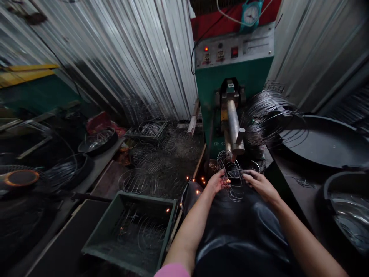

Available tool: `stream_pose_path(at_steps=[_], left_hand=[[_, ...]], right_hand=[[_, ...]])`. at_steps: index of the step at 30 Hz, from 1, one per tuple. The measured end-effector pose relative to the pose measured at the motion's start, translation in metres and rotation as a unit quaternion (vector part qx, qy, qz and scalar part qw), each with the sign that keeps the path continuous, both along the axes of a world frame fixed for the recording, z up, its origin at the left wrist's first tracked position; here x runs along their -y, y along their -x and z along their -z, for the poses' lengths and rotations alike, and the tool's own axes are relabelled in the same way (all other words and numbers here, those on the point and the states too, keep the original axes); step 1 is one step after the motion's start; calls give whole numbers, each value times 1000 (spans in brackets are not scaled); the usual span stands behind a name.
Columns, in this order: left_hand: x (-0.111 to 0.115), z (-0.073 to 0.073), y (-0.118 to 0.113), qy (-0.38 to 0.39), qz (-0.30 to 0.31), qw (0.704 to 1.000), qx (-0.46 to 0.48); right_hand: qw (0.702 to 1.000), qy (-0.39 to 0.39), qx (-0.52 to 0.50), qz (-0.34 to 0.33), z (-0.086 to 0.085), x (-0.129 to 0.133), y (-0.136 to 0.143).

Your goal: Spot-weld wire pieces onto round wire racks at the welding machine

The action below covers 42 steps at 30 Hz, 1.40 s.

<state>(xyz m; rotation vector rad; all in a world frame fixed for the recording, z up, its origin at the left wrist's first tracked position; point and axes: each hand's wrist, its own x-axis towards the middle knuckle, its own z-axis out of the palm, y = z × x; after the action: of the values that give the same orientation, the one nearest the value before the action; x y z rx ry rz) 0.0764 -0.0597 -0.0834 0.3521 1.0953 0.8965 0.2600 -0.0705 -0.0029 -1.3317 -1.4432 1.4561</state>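
Observation:
A round wire frame point(235, 177) sits under the electrode tip of a green spot welder point(233, 148), above my dark apron. My left hand point(217, 182) is closed on its left side, fingers pinching the wire. On the right side my right hand point(258, 184) pinches the wire frame between thumb and fingers. Orange sparks point(198, 191) fly out to the left of my left hand. How the wire meets the electrode is too small and dark to make out.
A green plastic crate point(99, 231) holding wire pieces stands at the lower left. Wire grids point(144, 154) lie behind it. Right of the welder are a bundle of wire rings point(266, 115), a large black pan point(323, 140) and a dark tub point(325, 196). A teal clock point(250, 15) hangs above.

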Motion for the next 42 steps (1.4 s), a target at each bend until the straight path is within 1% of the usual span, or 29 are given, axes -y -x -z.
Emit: stream_pose_path(at_steps=[1, 2, 3, 4, 5, 6, 7, 8, 9, 10, 11, 12, 13, 16, 19, 21, 24, 26, 28, 32, 37, 39, 42], left_hand=[[5, 1, 2, -23, 3, 998, -50], [9, 2, 5, -67, -5, 990, -120], [13, 3, 7, -131, -10, 969, -209], [16, 5, 10, -213, -9, 929, -302], [18, 7, 12, -299, 2, 871, -390], [19, 9, 13, -376, 21, 801, -465], [18, 11, 13, -438, 46, 731, -522], [16, 14, 13, -481, 70, 671, -560], [14, 18, 12, -508, 87, 629, -583], [11, 21, 10, -524, 97, 605, -592], [9, 24, 8, -535, 101, 596, -590], [7, 26, 6, -542, 101, 601, -579], [6, 28, 4, -545, 95, 614, -562], [7, 27, 2, -529, 65, 681, -502], [8, 20, 0, -492, 43, 746, -447], [5, 15, -1, -473, 42, 775, -418], [1, 11, -3, -446, 50, 803, -391], [-1, 10, -5, -431, 51, 815, -384], [-2, 11, -6, -426, 45, 818, -384], [0, 11, -7, -427, 33, 814, -392], [1, 4, -2, -429, 42, 806, -406], [-2, 2, -1, -424, 42, 812, -400], [-7, 1, -2, -410, 25, 827, -384]], right_hand=[[1000, 11, -3, -11, 3, 8, -5], [999, 20, -7, -24, 6, 15, -9], [999, 28, -12, -36, 9, 21, -11], [998, 32, -16, -43, 11, 26, -13], [998, 33, -19, -46, 13, 30, -12], [998, 30, -21, -42, 15, 33, -12], [999, 24, -21, -33, 17, 35, -10], [999, 17, -18, -22, 18, 37, -9], [1000, 9, -12, -12, 19, 38, -7], [1000, 1, -5, -4, 20, 39, -6], [1000, -7, 3, 2, 20, 40, -5], [1000, -16, 8, 10, 19, 39, -5], [1000, -24, 12, 15, 18, 39, -4], [999, -48, 9, 19, 9, 30, -1], [997, -70, 11, 19, -1, 16, 4], [996, -81, 18, 25, -6, 7, 8], [995, -93, 26, 28, -9, -3, 14], [995, -96, 30, 26, -10, -6, 17], [995, -96, 31, 22, -9, -9, 19], [995, -97, 30, 18, -4, -10, 18], [996, -79, 35, -3, -1, -3, 7], [996, -78, 33, -6, -2, -4, 6], [996, -83, 31, -9, -4, -15, 9]])
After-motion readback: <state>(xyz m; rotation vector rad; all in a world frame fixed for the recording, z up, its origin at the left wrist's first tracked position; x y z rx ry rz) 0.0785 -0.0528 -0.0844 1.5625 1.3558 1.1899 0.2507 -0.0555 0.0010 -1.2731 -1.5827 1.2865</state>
